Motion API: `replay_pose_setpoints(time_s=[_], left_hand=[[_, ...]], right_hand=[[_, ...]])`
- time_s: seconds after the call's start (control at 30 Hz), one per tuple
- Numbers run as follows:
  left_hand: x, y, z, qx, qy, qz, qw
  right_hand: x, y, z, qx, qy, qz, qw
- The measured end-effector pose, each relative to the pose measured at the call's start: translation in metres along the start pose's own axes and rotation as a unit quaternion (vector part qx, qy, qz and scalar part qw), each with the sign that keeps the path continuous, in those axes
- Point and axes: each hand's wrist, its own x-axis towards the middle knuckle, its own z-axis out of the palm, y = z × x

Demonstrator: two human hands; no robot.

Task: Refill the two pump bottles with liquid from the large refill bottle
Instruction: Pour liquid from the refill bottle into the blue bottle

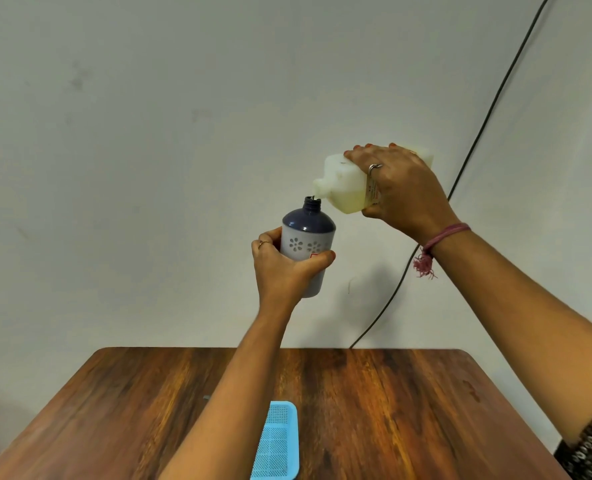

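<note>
My left hand [282,263] grips a pump bottle [308,237] upright in the air, high above the table. The bottle has a dark blue shoulder, a pale body with flower prints and an uncapped neck. My right hand [400,187] holds the large translucent refill bottle [343,183] tipped over on its side, yellowish liquid pooled in its lower part. Its spout sits right at the pump bottle's mouth. No pump head and no second pump bottle are in view.
A wooden table [374,410] fills the lower part of the view. A light blue mesh tray [279,441] lies near its front edge, partly behind my left forearm. A black cable [467,157] runs down the white wall on the right.
</note>
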Motion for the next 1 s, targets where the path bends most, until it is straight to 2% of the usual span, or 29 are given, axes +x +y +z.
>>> replay_pose_setpoints(time_s=[1.0], left_hand=[[-0.0005,-0.0016,0.0027,-0.001,0.001,-0.003,1.0]], right_hand=[[0.001,0.0033,0.0018,-0.009,-0.007,-0.01,1.0]])
